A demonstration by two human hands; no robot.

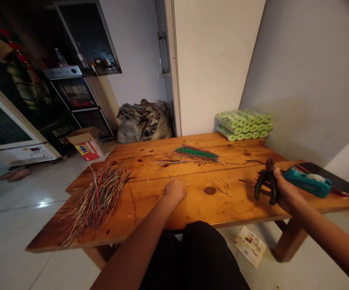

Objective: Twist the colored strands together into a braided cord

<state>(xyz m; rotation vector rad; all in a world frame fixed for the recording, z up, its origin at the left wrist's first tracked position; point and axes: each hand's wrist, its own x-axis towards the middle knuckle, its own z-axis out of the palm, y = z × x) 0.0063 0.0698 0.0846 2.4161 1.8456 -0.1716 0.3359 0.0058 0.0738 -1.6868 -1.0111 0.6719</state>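
Observation:
My left hand (175, 192) is closed just above the middle of the wooden table, with a thin pale wire (179, 167) sticking up out of its fingers. My right hand (282, 188), farther right, holds dark-handled pliers (270, 171) with their jaws pointing away from me. Left of my left hand lies a large loose heap of multicoloured wires (104, 193). Beyond it, near the back of the table, rests a bundle of green wires (197, 152) among reddish strands. Several short wire offcuts (223, 188) are scattered between my hands.
A teal tape dispenser (307, 182) stands right of my right hand, beside a dark flat device (334, 179). Green-wrapped rolls (244, 125) are stacked at the back of the table (150, 209). A cardboard box (86, 144) and grey sacks (144, 121) sit on the floor beyond.

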